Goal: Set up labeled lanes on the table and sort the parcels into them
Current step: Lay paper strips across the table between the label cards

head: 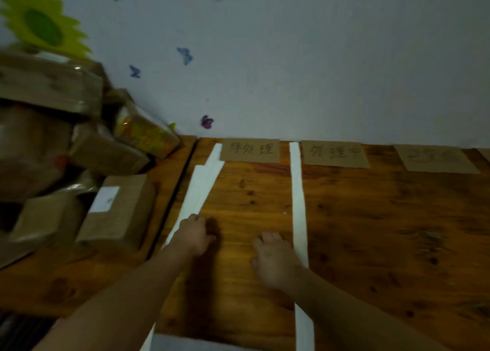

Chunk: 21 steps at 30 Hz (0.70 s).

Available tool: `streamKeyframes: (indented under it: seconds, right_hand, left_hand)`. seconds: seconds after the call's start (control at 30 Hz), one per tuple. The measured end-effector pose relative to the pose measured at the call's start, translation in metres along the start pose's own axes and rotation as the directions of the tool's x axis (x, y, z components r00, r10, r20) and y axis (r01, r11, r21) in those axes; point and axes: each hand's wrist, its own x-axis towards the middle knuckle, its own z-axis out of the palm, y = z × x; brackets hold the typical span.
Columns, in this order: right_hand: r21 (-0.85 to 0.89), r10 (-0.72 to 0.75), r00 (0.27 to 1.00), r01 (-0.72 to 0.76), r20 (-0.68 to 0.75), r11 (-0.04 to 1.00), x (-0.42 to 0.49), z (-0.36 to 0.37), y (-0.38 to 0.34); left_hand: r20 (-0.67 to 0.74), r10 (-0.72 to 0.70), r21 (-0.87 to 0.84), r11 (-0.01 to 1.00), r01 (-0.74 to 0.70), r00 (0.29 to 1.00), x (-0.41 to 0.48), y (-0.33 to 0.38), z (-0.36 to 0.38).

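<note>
Two white paper strips mark a lane on the wooden table (384, 231): a left strip (201, 189) and a right strip (298, 196). Brown card labels with handwritten characters lie along the wall: one (250, 150) inside the lane, a second (334, 154) to its right, a third (436, 159) further right. My left hand (192, 234) rests on the left strip's lower part, fingers bent down onto it. My right hand (275, 258) lies flat on the wood just left of the right strip. A heap of brown parcels (53, 143) is piled at the left.
A taped cardboard box (119, 212) with a white sticker sits at the front of the parcel heap, on a second table surface left of a dark gap (175, 199). The wall behind carries butterfly stickers and a green flower decoration. The table's near edge runs along the bottom.
</note>
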Motion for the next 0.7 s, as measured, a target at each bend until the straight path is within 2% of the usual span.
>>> streamKeyframes:
  seconds: [0.1,0.17,0.23,0.27,0.4,0.53,0.63,0.7]
  right_hand:
    - [0.023,-0.043,0.995,0.041,0.09,0.999,0.001,0.022,-0.038]
    - [0.047,-0.031,0.992,0.026,0.125,0.999,0.002,0.04,-0.059]
    - [0.065,0.002,0.988,-0.013,0.154,0.998,0.005,0.056,-0.074]
    - [0.073,0.028,0.986,-0.04,0.167,0.997,0.007,0.062,-0.081]
    - [0.141,0.124,0.971,-0.155,0.205,0.978,0.017,0.078,-0.105]
    - [0.252,0.19,0.966,-0.231,0.176,0.94,0.029,0.084,-0.131]
    - [0.419,0.258,0.949,-0.312,0.181,0.853,0.036,0.082,-0.147]
    - [0.572,0.234,0.949,-0.314,0.21,0.758,0.042,0.074,-0.158]
  left_hand:
    - [0.05,-0.115,0.056,0.992,0.112,0.992,-0.031,-0.053,0.009]
    - [0.083,-0.149,0.138,0.981,0.136,0.985,-0.041,-0.074,0.02]
    - [0.033,-0.122,0.204,0.972,0.113,0.992,-0.043,-0.085,0.029]
    - [-0.011,-0.115,0.18,0.977,0.115,0.993,-0.042,-0.088,0.031]
    - [-0.065,-0.151,-0.094,0.985,0.144,0.986,-0.032,-0.1,0.028]
    - [-0.059,-0.185,-0.304,0.939,0.159,0.981,-0.029,-0.108,0.023]
    - [0.021,-0.237,-0.485,0.847,0.217,0.971,-0.028,-0.112,0.011]
    - [0.089,-0.244,-0.648,0.722,0.242,0.966,-0.028,-0.112,-0.003]
